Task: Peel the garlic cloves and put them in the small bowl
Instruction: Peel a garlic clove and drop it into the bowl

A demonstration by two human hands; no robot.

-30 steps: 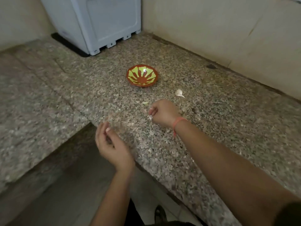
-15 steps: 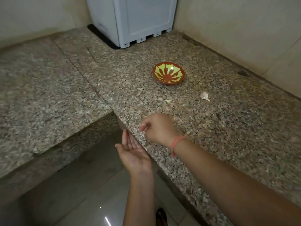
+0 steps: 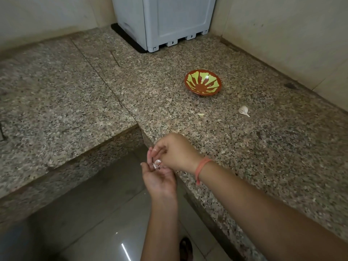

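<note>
Head view: at the lower centre of the frame, just off the front edge of the speckled brown granite counter (image 3: 263,147), the two hands meet over the grey tiled floor (image 3: 105,213). The left hand (image 3: 160,178) lies palm up, fingers loosely extended, cupped beneath a pale, papery bit of garlic (image 3: 156,163). The right hand (image 3: 175,151), with an orange thread band (image 3: 202,166) at its wrist, comes in from the right with fingers curled, pinching that same bit from above (whether it is a clove with skin on or loose skin alone, I cannot tell).

Right of centre and higher, the small red-brown bowl with yellow-green rays (image 3: 203,82) sits on the counter, and nothing shows inside it but a glint. To its lower right, well apart, lies a white unpeeled garlic clove with a stalk end (image 3: 243,110). Below the bowl rests a tiny yellowish scrap (image 3: 201,114), too small to identify. A pale grey plastic appliance (image 3: 163,21) stands at the top centre.

The task looks early: peeling in hand, nothing bowled, one clove untouched.
</note>
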